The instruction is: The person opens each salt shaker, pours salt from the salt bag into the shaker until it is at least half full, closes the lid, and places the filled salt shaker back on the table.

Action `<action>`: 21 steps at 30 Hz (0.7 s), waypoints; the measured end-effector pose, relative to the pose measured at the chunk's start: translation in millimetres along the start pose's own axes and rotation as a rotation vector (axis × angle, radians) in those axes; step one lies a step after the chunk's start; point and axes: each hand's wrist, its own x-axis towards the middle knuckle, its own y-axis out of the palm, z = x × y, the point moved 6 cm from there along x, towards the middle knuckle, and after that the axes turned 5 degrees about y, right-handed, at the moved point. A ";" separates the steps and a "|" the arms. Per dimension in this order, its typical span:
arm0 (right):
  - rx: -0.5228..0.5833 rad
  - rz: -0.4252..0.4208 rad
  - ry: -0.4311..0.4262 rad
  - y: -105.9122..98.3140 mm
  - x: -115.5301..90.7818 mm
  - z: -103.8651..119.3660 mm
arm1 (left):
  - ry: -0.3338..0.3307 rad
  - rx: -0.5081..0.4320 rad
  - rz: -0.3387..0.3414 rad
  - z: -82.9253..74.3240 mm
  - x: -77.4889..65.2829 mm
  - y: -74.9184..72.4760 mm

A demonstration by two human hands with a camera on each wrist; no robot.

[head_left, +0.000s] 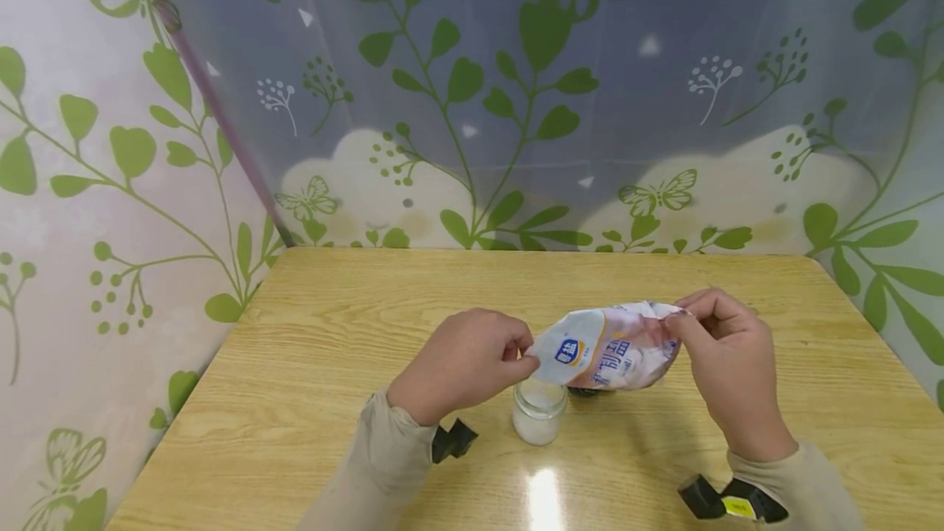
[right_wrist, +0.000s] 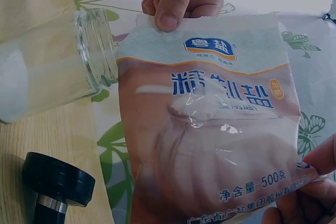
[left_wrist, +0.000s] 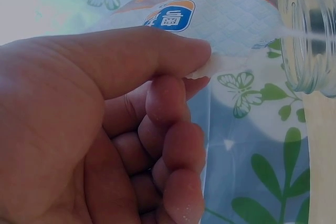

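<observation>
A salt bag (head_left: 627, 347), pale blue and pinkish-brown with blue Chinese lettering, is stretched between both hands above the table. My left hand (head_left: 472, 363) pinches one corner at its pale blue end between thumb and forefinger. At the opposite end, my right hand (head_left: 730, 363) pinches a lower corner. Beneath the pale end stands an uncovered glass jar (head_left: 540, 416), upright, with white grains inside. A faint white streak (left_wrist: 307, 34) crosses the jar's mouth in the left wrist view. Some grains cling to my left fingertips (left_wrist: 184, 203).
Close to the jar stands a black round-topped object (right_wrist: 58, 179) with a silver collar, mostly hidden behind the bag in the head view. The wooden table (head_left: 332, 310) meets a leaf-patterned cloth (head_left: 472, 105) at its back and left. Black wrist devices (head_left: 453, 441) are strapped on both sleeves.
</observation>
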 end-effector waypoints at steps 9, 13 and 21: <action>-0.007 0.013 -0.006 1.0 0.2 -3.2 | -0.002 -0.005 0.000 -0.7 -1.2 -0.8; 0.006 0.011 0.002 1.1 0.1 -3.4 | 0.004 0.002 -0.002 -1.1 -1.3 -1.4; -0.019 0.003 -0.008 0.1 -0.9 -1.4 | 0.006 -0.002 -0.004 -1.4 -1.3 -1.4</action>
